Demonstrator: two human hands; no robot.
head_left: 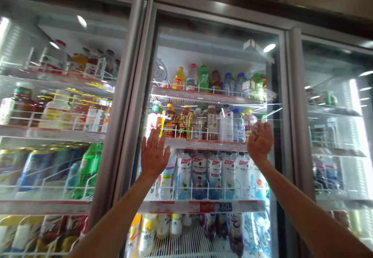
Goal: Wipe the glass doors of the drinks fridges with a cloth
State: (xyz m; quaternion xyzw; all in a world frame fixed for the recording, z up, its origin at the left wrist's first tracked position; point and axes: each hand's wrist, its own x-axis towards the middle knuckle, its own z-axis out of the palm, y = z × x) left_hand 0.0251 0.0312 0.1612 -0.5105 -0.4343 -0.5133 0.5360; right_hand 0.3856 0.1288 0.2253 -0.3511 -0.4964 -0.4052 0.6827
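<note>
My left hand (154,153) is raised, palm forward and fingers spread, at the left part of a closed glass cooler door (215,36). It appears to rest flat on the glass. On the right side of the same door, my right hand (261,139) is closed in a fist against or close to the glass. A small crumpled whitish wad (255,129) shows at its fingers; whether it is cloth or paper I cannot make out. Behind the glass, shelves hold bottled drinks, among them a row of white-and-blue bottles (214,172) between my two arms.
A metal door frame (122,114) stands left of my left hand, and another upright frame (300,133) on the right. Neighbouring coolers hold more drinks, including a green bottle (89,168). A price tag (225,206) sits on a shelf edge. Lights reflect in the glass.
</note>
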